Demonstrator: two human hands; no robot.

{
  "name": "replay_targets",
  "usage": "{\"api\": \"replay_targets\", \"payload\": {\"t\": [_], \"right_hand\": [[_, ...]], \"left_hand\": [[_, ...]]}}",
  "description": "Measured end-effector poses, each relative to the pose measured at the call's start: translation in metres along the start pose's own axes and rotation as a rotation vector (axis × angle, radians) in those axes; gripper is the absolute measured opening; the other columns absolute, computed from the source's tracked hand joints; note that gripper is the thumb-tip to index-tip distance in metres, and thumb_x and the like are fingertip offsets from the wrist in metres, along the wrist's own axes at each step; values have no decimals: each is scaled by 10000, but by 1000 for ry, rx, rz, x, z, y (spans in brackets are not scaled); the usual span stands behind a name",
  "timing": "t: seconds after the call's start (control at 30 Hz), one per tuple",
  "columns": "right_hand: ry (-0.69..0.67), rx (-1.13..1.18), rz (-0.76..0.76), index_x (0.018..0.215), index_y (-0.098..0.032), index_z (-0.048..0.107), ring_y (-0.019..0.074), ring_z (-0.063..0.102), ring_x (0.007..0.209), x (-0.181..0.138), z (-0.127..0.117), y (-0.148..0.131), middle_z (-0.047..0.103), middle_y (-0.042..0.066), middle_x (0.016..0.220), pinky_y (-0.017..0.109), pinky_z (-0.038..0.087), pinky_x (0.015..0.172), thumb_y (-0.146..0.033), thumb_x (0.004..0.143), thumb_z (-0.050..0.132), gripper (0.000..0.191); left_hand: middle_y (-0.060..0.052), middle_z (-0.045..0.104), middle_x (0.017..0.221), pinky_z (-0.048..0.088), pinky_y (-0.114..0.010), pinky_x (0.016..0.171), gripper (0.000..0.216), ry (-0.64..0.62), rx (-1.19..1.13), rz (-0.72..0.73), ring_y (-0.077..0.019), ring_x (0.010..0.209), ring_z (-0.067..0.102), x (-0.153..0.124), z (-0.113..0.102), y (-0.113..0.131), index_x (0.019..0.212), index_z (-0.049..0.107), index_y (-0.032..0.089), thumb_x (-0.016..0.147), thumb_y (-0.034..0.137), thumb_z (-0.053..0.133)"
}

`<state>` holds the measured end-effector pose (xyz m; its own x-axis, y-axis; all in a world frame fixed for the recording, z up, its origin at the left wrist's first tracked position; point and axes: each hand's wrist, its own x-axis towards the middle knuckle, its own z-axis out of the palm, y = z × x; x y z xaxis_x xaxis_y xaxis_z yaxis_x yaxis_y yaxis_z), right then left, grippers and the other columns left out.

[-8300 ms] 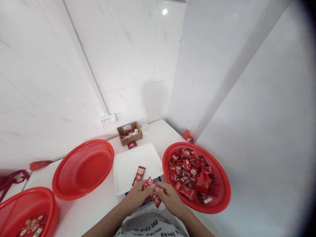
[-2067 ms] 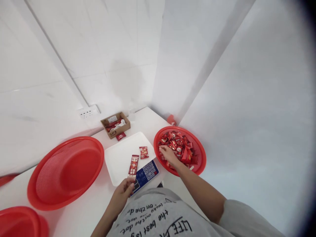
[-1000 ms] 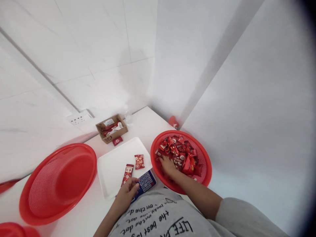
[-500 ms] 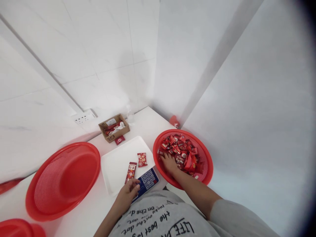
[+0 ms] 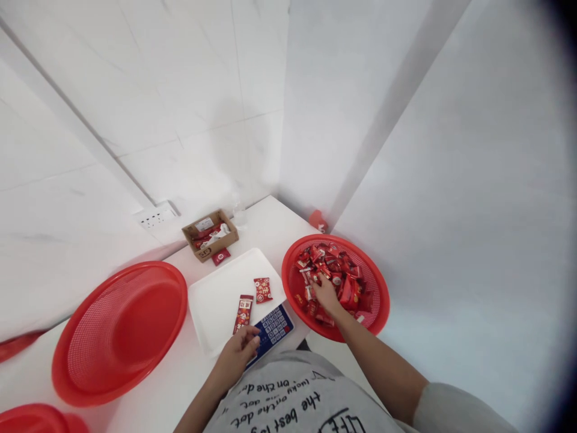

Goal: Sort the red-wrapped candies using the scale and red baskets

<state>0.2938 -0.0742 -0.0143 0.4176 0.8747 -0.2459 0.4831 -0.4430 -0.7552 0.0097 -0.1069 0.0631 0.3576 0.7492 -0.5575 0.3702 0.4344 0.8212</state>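
Observation:
My right hand (image 5: 326,294) reaches into a red mesh basket (image 5: 383,300) heaped with small red wrapped snack packets (image 5: 349,291). Its fingers are apart among the packets, touching them, with nothing clearly gripped. At the front edge of a white tray (image 5: 210,300), my left hand (image 5: 237,355) rests loosely bent and holds nothing, beside a blue keypad panel (image 5: 273,329). A long red packet (image 5: 243,313) lies on the tray just beyond the left fingertips. Near it, toward the right side, lies a square red packet (image 5: 262,290).
Behind the tray stands a small cardboard box (image 5: 214,252) holding red wrappers, with a dark red packet (image 5: 221,257) in front. A clear bottle (image 5: 239,214) is by the wall. To the left are a large red basket (image 5: 81,337) and another red container (image 5: 31,418).
My right hand has shifted right and slightly back within the basket, stirring packets toward its near left side. My left hand stays by the tray edge. The view has moved slightly.

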Motion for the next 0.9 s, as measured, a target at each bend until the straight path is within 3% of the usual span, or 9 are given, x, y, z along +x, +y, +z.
{"api": "replay_targets", "payload": {"t": [0.2,0.33,0.43,0.6,0.8,0.9], "right_hand": [[-196,290,-86,907,-180,528,117,524,564,-43,-9,-54,610,0,759,231,428,530,-359,780,477,225],[-643,527,-140,845,-185,548,71,417,478,-73,-8,-92,542,-47,664,197,362,474,-298,721,566,169],[-796,534,-197,773,-184,560,86,476,565,-86,0,-106,547,-48,663,213,402,582,-248,697,588,103],[-829,618,-133,865,-191,562,135,555,740,-92,20,-100,605,-24,766,261,432,723,-314,694,624,220],[-692,543,71,721,-174,549,109,487,527,-83,38,-77,571,-27,610,233,381,526,-478,670,619,316],[-660,525,98,673,-181,532,102,448,473,-77,43,-70,520,-46,522,228,346,493,-507,652,625,339]], "left_hand": [[-25,594,838,440,-273,636,482,5,-85,64,-152,689,554,10,11,21,1099,529,185,727,493,542],[-32,604,876,441,-264,633,463,20,-196,145,-152,704,550,14,18,36,1106,533,194,750,491,531],[-6,597,716,428,-258,617,369,36,-227,179,-150,660,537,13,19,37,912,589,171,754,498,530],[25,554,624,368,-225,531,342,174,-177,203,-113,550,473,7,6,24,800,572,160,734,496,558],[44,497,559,358,-210,516,329,284,-192,208,-95,520,446,-1,-14,17,709,524,162,733,487,568],[43,506,545,362,-210,508,351,287,-198,191,-96,507,452,-3,-21,17,680,517,165,709,508,584]]}}
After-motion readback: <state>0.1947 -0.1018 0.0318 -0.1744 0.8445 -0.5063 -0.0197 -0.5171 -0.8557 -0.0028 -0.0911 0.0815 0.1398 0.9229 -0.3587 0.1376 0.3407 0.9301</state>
